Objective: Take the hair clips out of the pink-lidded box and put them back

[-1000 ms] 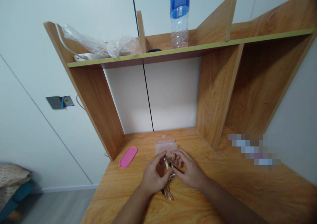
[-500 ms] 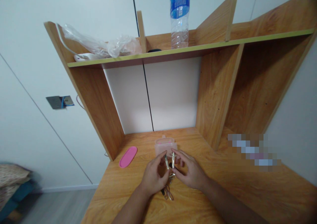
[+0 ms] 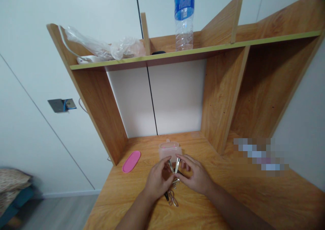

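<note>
Since the left clip (image 3: pixel 171 166) and right clip (image 3: pixel 177 165) converged at lower centre of the frame, light, even fingertip pressure was judged advisable. The left hand (image 3: pixel 156 178) pinched the former between thumb and forefinger; the right hand (image 3: pixel 198 176) pinched the latter likewise. Loose pieces (image 3: pixel 173 201) lay below on the surface (image 3: pixel 200 209).

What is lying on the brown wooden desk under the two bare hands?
Shiny looped metal pieces and a narrow black piece show below the left hand and right hand. What the hands cover directly cannot be seen.
</note>
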A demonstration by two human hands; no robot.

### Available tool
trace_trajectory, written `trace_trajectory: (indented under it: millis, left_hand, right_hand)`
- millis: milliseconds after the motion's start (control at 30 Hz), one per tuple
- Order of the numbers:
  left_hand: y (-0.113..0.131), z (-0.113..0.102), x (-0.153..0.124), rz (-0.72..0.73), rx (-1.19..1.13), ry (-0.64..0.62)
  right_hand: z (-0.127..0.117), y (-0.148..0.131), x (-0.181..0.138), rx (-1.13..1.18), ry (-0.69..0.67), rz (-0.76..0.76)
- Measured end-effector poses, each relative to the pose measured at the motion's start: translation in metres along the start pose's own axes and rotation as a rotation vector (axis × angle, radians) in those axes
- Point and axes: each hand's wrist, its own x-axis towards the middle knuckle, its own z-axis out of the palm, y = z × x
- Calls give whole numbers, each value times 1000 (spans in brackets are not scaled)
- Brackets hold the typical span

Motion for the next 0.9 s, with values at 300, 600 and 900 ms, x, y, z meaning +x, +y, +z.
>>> trace_trajectory:
  millis: [300, 600, 900]
  left_hand:
    - [-2, 2, 0, 30, 34, 27]
    - [10, -5, 4, 55, 8, -7]
    - [-5, 0, 1, 25, 17, 38]
  right_hand:
    - [5, 2, 0, 47, 29, -25]
    - [6, 5, 2, 90, 59, -74]
    - [2, 3, 2, 50, 24, -72]
